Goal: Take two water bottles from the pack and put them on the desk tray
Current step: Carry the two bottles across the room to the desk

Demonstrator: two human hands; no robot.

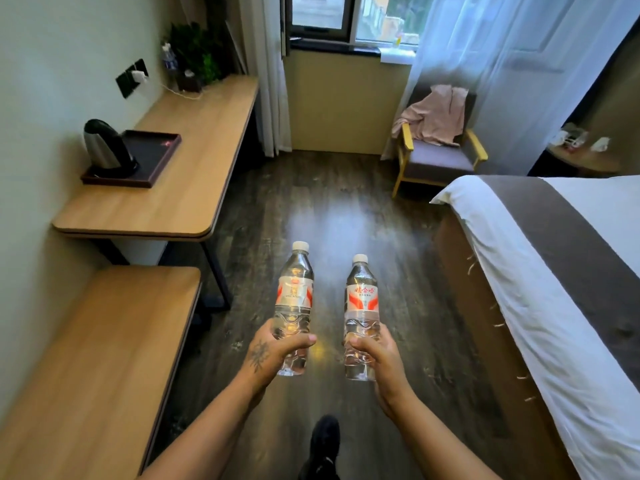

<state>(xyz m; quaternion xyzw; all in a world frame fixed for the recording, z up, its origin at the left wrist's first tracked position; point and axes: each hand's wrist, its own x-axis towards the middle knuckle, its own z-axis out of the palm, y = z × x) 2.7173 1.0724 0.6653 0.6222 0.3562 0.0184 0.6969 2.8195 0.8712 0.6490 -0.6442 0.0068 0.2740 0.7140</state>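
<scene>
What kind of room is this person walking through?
Most likely a hotel room: a made bed with a runner, a wall desk carrying a kettle on a tray, and an armchair by the window.

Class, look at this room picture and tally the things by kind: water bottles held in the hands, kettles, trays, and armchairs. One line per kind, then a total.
Water bottles held: 2, one in the left hand at, one in the right hand at
Kettles: 1
Trays: 1
Armchairs: 1
Total: 5

Desk (194,161) on the left, tray (152,150) on it, kettle (105,147) in the tray, bed (554,271) on the right
</scene>
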